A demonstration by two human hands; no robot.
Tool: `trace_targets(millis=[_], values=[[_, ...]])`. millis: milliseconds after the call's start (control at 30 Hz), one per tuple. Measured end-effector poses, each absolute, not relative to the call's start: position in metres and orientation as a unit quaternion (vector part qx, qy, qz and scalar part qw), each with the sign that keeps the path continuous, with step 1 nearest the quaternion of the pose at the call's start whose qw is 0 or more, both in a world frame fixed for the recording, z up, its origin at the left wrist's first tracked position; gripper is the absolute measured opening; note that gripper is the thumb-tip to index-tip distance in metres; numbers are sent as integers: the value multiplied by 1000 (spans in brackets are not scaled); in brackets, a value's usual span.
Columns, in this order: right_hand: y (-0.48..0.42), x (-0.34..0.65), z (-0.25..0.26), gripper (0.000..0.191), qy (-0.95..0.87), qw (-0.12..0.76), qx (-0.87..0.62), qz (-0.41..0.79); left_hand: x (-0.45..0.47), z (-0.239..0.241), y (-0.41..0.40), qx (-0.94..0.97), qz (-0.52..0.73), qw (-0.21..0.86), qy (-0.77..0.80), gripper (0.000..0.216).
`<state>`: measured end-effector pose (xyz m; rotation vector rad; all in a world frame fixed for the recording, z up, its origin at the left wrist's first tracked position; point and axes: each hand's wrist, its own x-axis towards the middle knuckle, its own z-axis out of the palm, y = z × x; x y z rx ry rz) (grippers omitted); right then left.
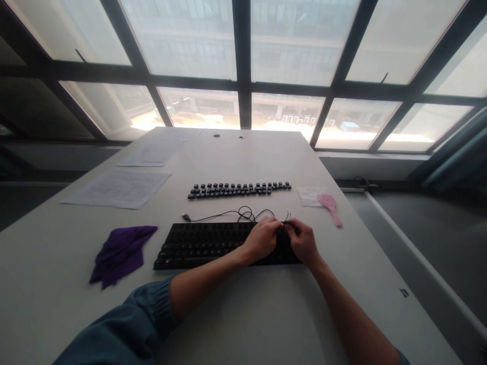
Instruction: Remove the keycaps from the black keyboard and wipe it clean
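A black keyboard (205,246) lies on the white table, its right part partly covered by my hands. Over that part, my left hand (264,237) is closed, fingertips pinched close to those of my right hand. My right hand (303,239) is closed on a small keycap puller (289,215), whose two thin wire prongs point up and away. Something small and dark sits between the fingertips; I cannot make out what it is. Behind the keyboard, loose black keycaps (238,190) stand in rows. The keyboard's cable (216,217) lies loosely coiled, with its USB plug (186,217) at the left.
To the left is a crumpled purple cloth (120,253). Printed paper sheets (117,188) lie farther back on the left. At the right, a pink hairbrush (330,207) rests partly over a clear plastic bag (309,196). Windows stand beyond the table's (266,157) far edge.
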<state>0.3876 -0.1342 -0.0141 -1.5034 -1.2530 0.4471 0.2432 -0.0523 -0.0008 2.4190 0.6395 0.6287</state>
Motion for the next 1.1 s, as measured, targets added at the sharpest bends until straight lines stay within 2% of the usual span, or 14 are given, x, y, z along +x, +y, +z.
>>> trace_targets(millis=[233, 400, 733, 1100], values=[[-137, 386, -13, 20, -524, 554, -623, 174, 247, 5, -57, 931, 180, 225, 225, 6], [-138, 386, -13, 20, -527, 558, -617, 174, 251, -5, -58, 923, 195, 239, 228, 4], [-139, 388, -13, 18, -534, 567, -603, 173, 253, -11, -61, 927, 212, 226, 212, 14], [-139, 389, -15, 19, -523, 586, -597, 165, 252, -10, -62, 923, 234, 222, 209, 11]])
